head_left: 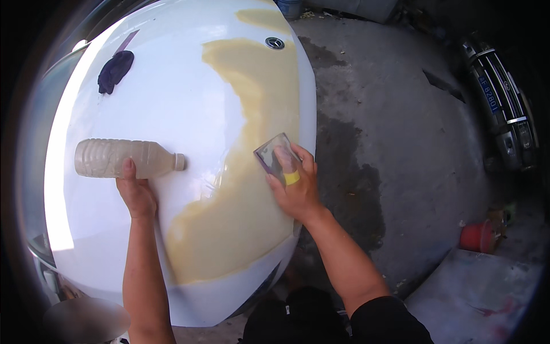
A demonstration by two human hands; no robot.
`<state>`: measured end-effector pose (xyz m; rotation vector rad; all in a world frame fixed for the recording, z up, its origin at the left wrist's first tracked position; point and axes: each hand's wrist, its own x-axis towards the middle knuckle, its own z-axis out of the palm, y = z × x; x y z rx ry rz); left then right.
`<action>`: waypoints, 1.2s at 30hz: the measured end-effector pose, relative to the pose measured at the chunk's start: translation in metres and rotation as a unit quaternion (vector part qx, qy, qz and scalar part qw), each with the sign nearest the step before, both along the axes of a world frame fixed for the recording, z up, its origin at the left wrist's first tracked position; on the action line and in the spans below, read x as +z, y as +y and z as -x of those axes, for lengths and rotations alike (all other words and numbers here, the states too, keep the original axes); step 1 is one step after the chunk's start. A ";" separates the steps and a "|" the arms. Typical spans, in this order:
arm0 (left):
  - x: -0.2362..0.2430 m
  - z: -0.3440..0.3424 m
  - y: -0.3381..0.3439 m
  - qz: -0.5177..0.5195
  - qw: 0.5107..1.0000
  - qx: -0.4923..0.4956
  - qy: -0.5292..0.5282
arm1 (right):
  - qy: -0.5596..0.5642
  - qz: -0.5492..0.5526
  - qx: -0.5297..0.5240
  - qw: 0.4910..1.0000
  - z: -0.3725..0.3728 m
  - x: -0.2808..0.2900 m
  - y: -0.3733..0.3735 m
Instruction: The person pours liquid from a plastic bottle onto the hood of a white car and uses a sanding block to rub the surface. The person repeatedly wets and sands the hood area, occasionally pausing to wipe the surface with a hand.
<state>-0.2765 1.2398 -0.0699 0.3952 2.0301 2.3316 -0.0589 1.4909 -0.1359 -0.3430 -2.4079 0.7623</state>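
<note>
In front of me lies the white hood of a car, with a broad yellowish patch of filler along its front edge. My left hand is closed around a cloudy plastic bottle, held sideways above the hood with its cap end to the right. My right hand grips a flat sanding block, clear-looking with a dark lower edge, over the filler. Whether the block presses on the surface is hard to tell. Yellow tape wraps one finger of that hand.
A dark crumpled cloth and a thin purple strip lie at the hood's far left. A round emblem sits near its front edge. Right of it are wet concrete floor, another car's front, a red bucket and a pale panel.
</note>
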 end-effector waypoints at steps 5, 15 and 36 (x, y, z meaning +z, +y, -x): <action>-0.006 0.006 0.004 0.010 1.000 0.000 0.016 | -0.028 0.014 -0.062 0.998 0.058 0.009 0.072; -0.009 0.009 -0.011 0.011 1.000 0.014 0.008 | -0.002 0.025 0.036 0.999 -0.049 -0.013 -0.024; -0.004 0.010 0.003 0.008 0.999 0.033 -0.011 | 0.010 0.054 -0.068 0.996 0.038 -0.004 0.069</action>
